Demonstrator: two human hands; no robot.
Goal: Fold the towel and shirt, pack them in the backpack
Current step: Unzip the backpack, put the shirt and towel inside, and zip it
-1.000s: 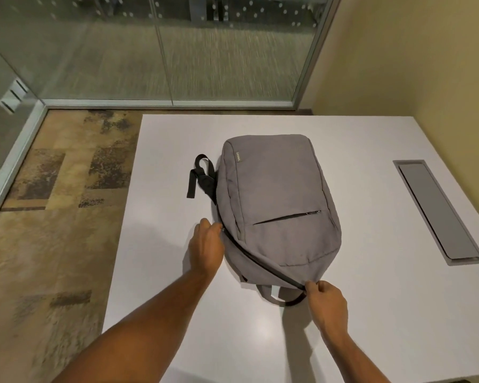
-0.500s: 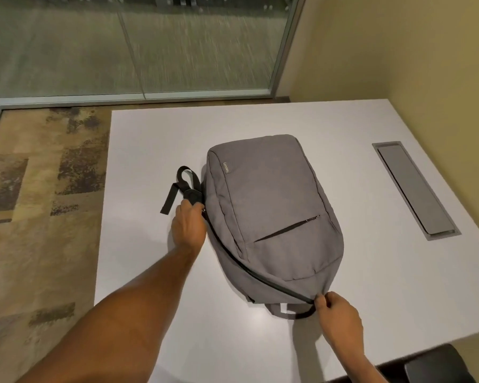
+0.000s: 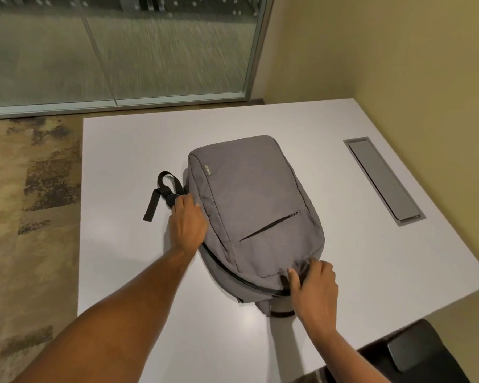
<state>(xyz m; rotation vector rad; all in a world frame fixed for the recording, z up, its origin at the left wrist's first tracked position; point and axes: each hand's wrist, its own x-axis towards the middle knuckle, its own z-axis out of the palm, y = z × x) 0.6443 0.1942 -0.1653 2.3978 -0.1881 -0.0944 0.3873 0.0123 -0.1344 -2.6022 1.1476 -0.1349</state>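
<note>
Grey backpack (image 3: 256,214) on table (image 3: 127,150): right hand (image 3: 314,293) pinches its fabric, left hand (image 3: 187,225) fingers apparently curled at its side.

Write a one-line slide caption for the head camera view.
Both hands on a grey backpack lying on a white table: left hand at its side, right hand gripping the near end.

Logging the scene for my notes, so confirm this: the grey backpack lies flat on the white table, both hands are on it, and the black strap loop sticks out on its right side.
One detail is wrong. In the head view the black strap loop sticks out on the left side of the grey backpack, beside the left hand. The rest stands: the backpack lies flat on the white table, and the right hand is on it too.
</note>
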